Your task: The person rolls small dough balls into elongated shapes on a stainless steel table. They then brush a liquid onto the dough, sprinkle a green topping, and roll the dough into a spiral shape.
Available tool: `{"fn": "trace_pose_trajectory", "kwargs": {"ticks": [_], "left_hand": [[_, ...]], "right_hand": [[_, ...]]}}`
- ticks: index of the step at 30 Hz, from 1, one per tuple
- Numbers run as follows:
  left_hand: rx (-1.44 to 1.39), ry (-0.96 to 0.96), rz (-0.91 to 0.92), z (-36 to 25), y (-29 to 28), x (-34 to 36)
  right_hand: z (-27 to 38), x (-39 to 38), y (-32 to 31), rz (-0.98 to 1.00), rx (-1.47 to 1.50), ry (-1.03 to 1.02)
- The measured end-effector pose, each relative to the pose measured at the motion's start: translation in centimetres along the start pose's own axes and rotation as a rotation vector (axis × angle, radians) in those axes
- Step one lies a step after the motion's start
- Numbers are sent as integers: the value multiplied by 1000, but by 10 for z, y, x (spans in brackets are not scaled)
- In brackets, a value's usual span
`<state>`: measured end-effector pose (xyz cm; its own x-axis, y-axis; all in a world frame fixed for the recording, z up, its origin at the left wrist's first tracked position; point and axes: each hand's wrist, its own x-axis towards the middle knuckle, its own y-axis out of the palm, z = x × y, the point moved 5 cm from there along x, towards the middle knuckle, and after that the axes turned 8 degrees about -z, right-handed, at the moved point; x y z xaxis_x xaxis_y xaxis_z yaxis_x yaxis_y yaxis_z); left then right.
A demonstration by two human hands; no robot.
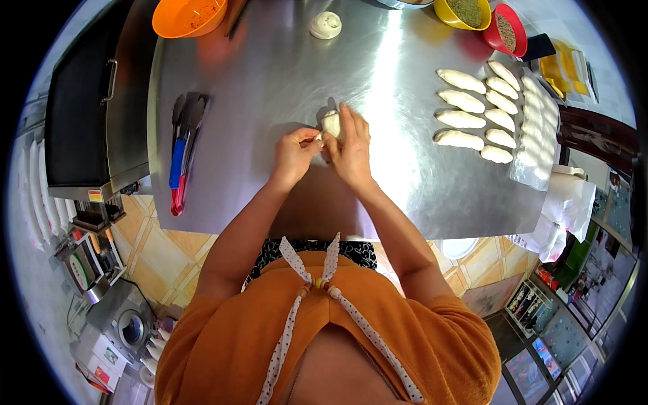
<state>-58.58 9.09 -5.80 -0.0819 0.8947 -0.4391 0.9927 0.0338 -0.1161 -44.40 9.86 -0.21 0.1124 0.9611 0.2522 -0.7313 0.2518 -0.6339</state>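
Observation:
A small piece of pale dough lies on the steel table in front of me, between my two hands. The fingertips of my left hand pinch its near left end. My right hand lies along its right side, thumb on the near end and fingers stretched forward, so the dough sits within its grip. Farther off on the table rests a round coiled lump of dough. At the right are two columns of shaped dough rolls, long and tapered, beside a clear plastic sheet over more of them.
Tongs with blue and red handles lie at the left of the steel table. An orange bowl stands far left. Yellow and red bowls of filling stand far right. A dark oven adjoins the left edge.

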Motion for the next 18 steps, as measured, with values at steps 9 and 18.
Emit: {"fn": "trace_pose_trajectory", "kwargs": {"ticks": [9, 18], "left_hand": [[-61, -26, 4, -17, 24, 16], [231, 52, 40, -44, 26, 24]], "right_hand": [[-19, 34, -11, 10, -61, -110], [-20, 53, -27, 559, 46, -405]]}}
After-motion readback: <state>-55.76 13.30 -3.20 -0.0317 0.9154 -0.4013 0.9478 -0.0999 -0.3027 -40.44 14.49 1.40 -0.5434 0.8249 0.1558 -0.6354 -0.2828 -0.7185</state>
